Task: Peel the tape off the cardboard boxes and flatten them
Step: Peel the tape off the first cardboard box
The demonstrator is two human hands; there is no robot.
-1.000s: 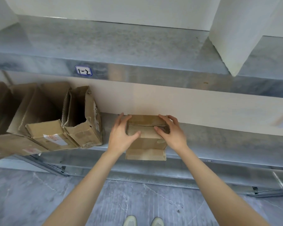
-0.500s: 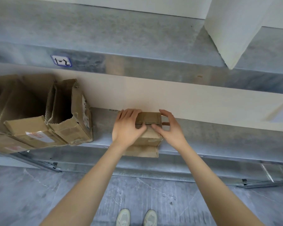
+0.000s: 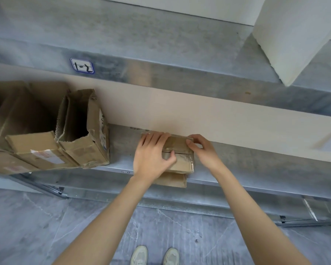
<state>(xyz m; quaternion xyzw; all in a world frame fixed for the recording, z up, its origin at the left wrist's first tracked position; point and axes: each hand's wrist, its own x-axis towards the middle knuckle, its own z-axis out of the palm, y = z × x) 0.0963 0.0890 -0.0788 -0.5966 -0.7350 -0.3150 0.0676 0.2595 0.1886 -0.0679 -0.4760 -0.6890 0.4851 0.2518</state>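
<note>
The small box [image 3: 182, 163] sits at the shelf's [image 3: 246, 165] front edge, dead ahead, with its taped seam running left to right. The left hand [image 3: 151, 157] clasps its left half, while the right hand [image 3: 204, 152] pinches the far right corner.

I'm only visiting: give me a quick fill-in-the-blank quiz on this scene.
The left hand and right hand both hold one small ___.
It sits on a metal ___.
The open boxes lie to its ___.
The label reads ___.
Missing: box; shelf; left; 1-2.
</note>
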